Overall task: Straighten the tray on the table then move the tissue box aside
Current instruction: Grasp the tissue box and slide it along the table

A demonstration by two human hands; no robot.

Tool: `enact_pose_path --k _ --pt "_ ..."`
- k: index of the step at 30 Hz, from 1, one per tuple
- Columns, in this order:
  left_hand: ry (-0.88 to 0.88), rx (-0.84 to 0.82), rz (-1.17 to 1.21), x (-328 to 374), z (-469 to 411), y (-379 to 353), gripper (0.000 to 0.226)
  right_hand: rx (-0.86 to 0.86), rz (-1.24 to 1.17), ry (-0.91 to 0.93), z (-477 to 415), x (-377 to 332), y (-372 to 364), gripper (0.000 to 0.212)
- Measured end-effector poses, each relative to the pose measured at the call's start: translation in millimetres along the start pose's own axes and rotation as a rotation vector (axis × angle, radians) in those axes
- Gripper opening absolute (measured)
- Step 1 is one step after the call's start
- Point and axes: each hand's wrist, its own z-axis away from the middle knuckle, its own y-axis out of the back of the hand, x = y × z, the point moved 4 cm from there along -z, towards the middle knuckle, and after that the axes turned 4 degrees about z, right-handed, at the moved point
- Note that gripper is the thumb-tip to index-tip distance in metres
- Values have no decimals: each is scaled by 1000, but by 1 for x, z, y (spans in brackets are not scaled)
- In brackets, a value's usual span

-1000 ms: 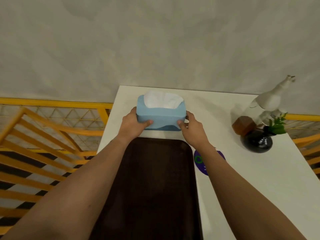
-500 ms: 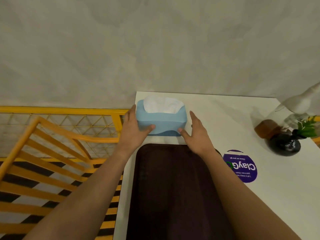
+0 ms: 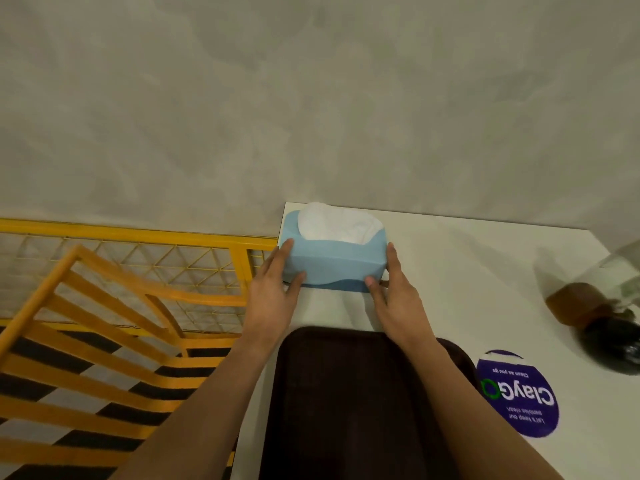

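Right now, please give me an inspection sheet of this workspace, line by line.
Surface: white table, bare between box and tray.
Job's things: blue tissue box stands at the far left corner, white tissue showing; dark tray lies near the person, edges in line with the table.
Clutter: purple round sticker right of the tray; dark vase and a brown-capped clear bottle, blurred, at the right edge.
Grippers: left hand and right hand flank the box, fingers on its sides.
Cables: nothing seen.
Surroundings: grey floor; yellow railing left of the table.
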Motion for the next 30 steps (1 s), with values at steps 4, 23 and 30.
enact_pose_path --k 4,23,30 --pt "-3 16 -16 -8 -31 -9 69 23 -43 -11 -35 2 -8 65" --pt "-68 -98 -32 -36 -140 -30 74 -11 34 -58 -136 15 -18 69" --pt "83 -100 193 -41 -141 -34 89 19 36 -8 -137 13 -21 79"
